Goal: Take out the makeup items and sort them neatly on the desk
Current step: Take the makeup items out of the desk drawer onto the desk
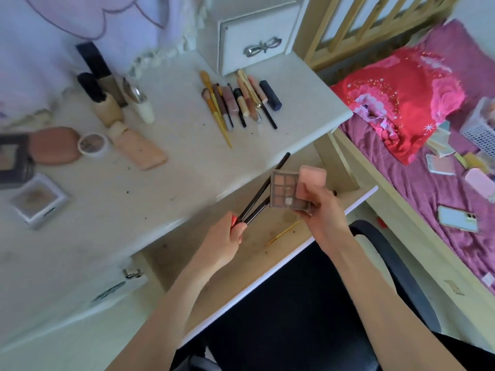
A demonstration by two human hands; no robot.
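Left hand (231,236), fingers curled round the red-tipped ends of two slim black pencils (263,190), shafts fanning up toward the desk's front edge. Right hand (321,210), thumb and fingers pinching two flat pieces together: a square eyeshadow palette (284,190) with a grid of matte brown and rose pans, and behind it a smooth pink compact (312,178) with rounded corners. Both hands above the open wooden drawer (267,253); one thin yellow brush (284,232) lying on its bare, scuffed floor.

On the pale, speckled desk (174,170), near the back right corner: a tidy row of brushes and tubes (241,101), roughly a dozen, count uncertain. Toward the left edge: one peach squeeze tube (139,148), one round white jar (92,144), one oval brown compact (55,145), one square silver-framed powder pan (37,199), one dark square compact (13,159). Back left: bottles standing, blurred.
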